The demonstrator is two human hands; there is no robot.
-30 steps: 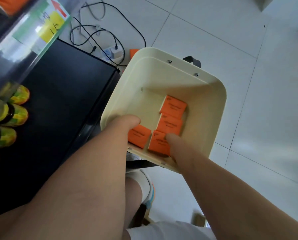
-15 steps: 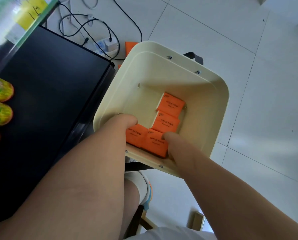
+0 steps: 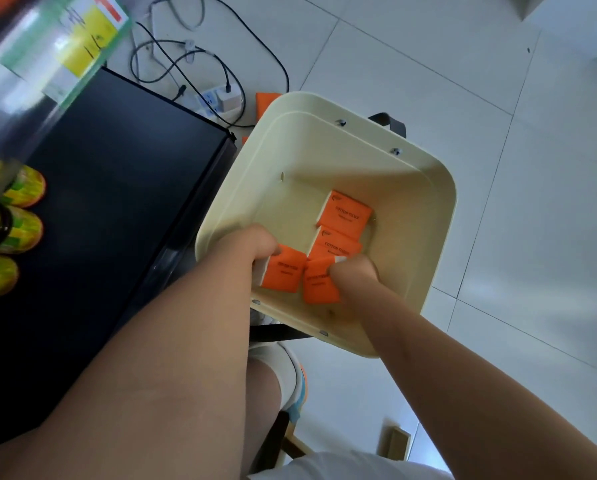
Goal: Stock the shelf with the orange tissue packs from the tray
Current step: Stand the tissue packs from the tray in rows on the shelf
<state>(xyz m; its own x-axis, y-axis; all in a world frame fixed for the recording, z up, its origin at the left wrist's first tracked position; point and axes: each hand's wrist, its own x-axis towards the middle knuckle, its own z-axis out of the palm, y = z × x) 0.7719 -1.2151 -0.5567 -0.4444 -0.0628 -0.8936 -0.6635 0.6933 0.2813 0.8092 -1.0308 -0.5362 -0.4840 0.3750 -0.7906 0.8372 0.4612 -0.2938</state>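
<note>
In cream tray (image 3: 428, 209): left hand (image 3: 255, 247) fingers curled on left tissue pack (image 3: 285, 275), right hand (image 3: 356, 275) fingers clamped on right tissue pack (image 3: 318, 289). Two spare packs (image 3: 345, 213) behind.

Fingertips of left hand (image 3: 255, 245) concealed behind left rectangular orange tissue pack (image 3: 285, 271); those of right hand (image 3: 354, 271) behind adjacent orange pack (image 3: 319, 285). Print on both blurred. Yellow-green bottles (image 3: 9, 223) cropped at left edge.

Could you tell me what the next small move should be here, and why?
The left hand grips one orange tissue pack and the right hand grips its neighbour, so probably lift both clear of the tray next.
</note>
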